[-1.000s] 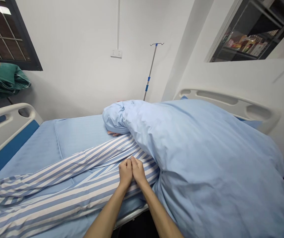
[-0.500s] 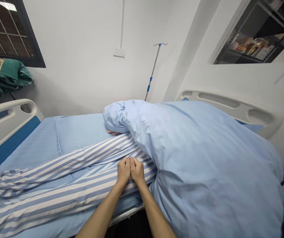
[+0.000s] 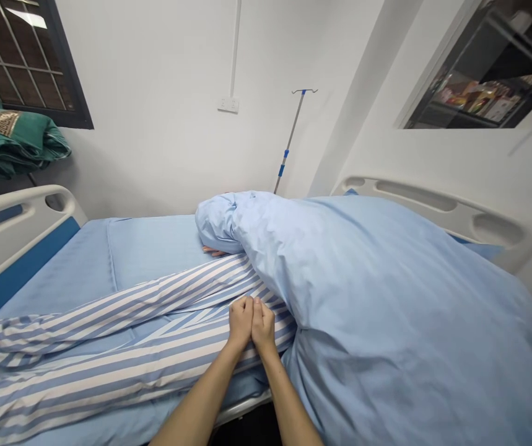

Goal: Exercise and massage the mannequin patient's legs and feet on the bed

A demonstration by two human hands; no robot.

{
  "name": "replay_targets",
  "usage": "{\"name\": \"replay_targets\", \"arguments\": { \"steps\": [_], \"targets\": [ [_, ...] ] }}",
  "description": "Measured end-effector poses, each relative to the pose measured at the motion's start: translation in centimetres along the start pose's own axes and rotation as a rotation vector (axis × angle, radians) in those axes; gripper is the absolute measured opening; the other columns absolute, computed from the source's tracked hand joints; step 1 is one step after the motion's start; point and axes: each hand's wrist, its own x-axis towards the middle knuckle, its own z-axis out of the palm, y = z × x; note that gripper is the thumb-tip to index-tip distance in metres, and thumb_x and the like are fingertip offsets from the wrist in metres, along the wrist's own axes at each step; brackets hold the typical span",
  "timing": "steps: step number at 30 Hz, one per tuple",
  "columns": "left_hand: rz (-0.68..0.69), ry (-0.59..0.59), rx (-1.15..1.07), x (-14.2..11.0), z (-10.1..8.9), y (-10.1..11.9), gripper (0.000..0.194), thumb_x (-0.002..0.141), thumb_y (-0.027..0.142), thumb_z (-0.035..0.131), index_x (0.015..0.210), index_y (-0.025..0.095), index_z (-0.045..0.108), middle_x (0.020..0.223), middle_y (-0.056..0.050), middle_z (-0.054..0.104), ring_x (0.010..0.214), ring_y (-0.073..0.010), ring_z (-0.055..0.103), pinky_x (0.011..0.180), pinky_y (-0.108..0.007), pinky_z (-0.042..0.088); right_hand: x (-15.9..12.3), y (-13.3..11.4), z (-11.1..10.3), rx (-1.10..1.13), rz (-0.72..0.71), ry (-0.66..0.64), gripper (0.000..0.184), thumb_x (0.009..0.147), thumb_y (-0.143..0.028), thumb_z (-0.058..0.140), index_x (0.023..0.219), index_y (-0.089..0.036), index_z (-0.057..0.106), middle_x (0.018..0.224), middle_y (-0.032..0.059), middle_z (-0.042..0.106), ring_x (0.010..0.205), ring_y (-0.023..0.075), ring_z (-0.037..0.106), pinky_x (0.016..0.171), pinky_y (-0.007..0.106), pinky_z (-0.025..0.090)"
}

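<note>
My left hand point(image 3: 240, 322) and my right hand point(image 3: 262, 323) are side by side, fingers curled into fists and knuckles touching. They are over the upper leg of blue-and-white striped trousers point(image 3: 154, 359), worn by someone lying on the bed. Whether the fingers pinch any cloth is hidden from this side. Close to my right hand, a light blue quilt point(image 3: 377, 285) is heaped over the person's upper body. Part of the lying person's hand point(image 3: 214, 251) shows under the quilt's far edge.
Pale bed boards stand at the left end point(image 3: 19, 210) and right end point(image 3: 433, 195). A metal rail point(image 3: 242, 407) runs along the near edge. Behind the bed are a drip pole point(image 3: 292, 133) and a wall socket point(image 3: 228, 104). Folded green cloth point(image 3: 19, 142) lies at far left.
The view has shifted slightly, so the room sits a little lower and further right. My fists stay together over the striped trousers; the quilt and legs look unchanged.
</note>
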Motion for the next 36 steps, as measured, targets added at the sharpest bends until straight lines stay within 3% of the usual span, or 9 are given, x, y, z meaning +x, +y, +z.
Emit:
{"name": "replay_targets", "arguments": {
  "steps": [7,10,15,20,26,28,30,32,36],
  "targets": [
    [0.002,0.016,0.089,-0.3,-0.1,-0.3,0.037,0.082,0.032,0.036,0.048,0.018,0.043,0.048,0.003,0.044,0.052,-0.0092,0.038,0.054,-0.023,0.026,0.6,-1.0,-0.6,0.038,0.059,-0.092,0.05,0.087,-0.055,0.033,0.063,-0.016,0.053,0.06,0.0062,0.059,0.058,0.0167,0.051,0.054,0.026,0.039],
    [0.014,-0.002,0.135,-0.3,-0.1,-0.1,0.039,0.084,0.033,0.036,0.049,0.017,0.046,0.05,0.002,0.047,0.053,-0.0096,0.038,0.055,-0.023,0.026,1.5,-2.0,-1.6,-0.053,0.031,-0.13,0.046,0.085,-0.054,0.038,0.058,-0.017,0.048,0.054,0.0019,0.053,0.053,0.0137,0.045,0.052,0.024,0.035],
    [-0.032,-0.032,0.249,-0.7,-0.2,0.4,0.039,0.085,0.031,0.036,0.054,0.017,0.055,0.054,0.0,0.054,0.056,-0.0107,0.042,0.057,-0.024,0.027,2.1,-1.8,-2.8,-0.124,0.005,-0.081,0.044,0.084,-0.052,0.038,0.055,-0.019,0.041,0.049,-0.003,0.041,0.05,0.0111,0.037,0.049,0.022,0.032],
    [-0.089,-0.091,0.372,-1.1,-0.3,1.1,0.033,0.082,0.027,0.039,0.066,0.018,0.065,0.069,-0.005,0.067,0.064,-0.0129,0.05,0.062,-0.025,0.033,1.0,0.9,-2.7,-0.287,0.103,0.109,0.038,0.08,-0.048,0.04,0.053,-0.021,0.04,0.045,-0.0041,0.033,0.047,0.0115,0.033,0.046,0.023,0.029],
    [-0.145,-0.117,0.462,-1.3,-0.4,0.5,0.036,0.083,0.032,0.037,0.078,0.021,0.07,0.084,-0.012,0.07,0.078,-0.0192,0.058,0.072,-0.03,0.038,1.3,0.5,-2.8,-0.357,0.146,0.035,0.036,0.078,-0.045,0.038,0.051,-0.023,0.037,0.044,-0.0007,0.038,0.046,0.0136,0.035,0.047,0.026,0.03],
    [-0.151,-0.155,0.553,-1.7,-1.9,-0.2,0.036,0.082,0.034,0.038,0.088,0.02,0.07,0.092,-0.015,0.069,0.089,-0.0242,0.059,0.076,-0.034,0.039,1.3,0.2,-2.8,-0.383,0.167,0.036,0.036,0.078,-0.046,0.038,0.051,-0.023,0.037,0.045,0.0006,0.04,0.047,0.0144,0.035,0.047,0.027,0.03],
    [-0.144,-0.182,0.661,-2.2,-4.9,-1.4,0.037,0.081,0.035,0.039,0.095,0.018,0.069,0.098,-0.018,0.067,0.096,-0.0284,0.057,0.08,-0.038,0.039,1.3,0.0,-2.8,-0.405,0.186,0.046,0.035,0.078,-0.046,0.038,0.051,-0.023,0.036,0.046,0.0017,0.041,0.047,0.0151,0.035,0.047,0.027,0.03],
    [-0.16,-0.175,0.765,-2.7,-9.3,-2.5,0.038,0.081,0.034,0.039,0.096,0.017,0.069,0.096,-0.018,0.067,0.095,-0.0286,0.059,0.08,-0.038,0.04,1.3,0.1,-2.6,-0.407,0.204,0.042,0.034,0.076,-0.045,0.04,0.05,-0.023,0.036,0.047,0.0029,0.043,0.047,0.0158,0.035,0.047,0.028,0.03],
    [-0.229,-0.127,1.041,-3.6,-20.2,-3.9,0.035,0.081,0.03,0.039,0.094,0.018,0.069,0.097,-0.012,0.069,0.093,-0.0237,0.061,0.079,-0.031,0.041,1.5,0.3,-2.3,-0.413,0.225,0.012,0.032,0.074,-0.043,0.042,0.048,-0.024,0.039,0.05,0.0053,0.048,0.048,0.0175,0.036,0.049,0.029,0.031]
  ]
}}
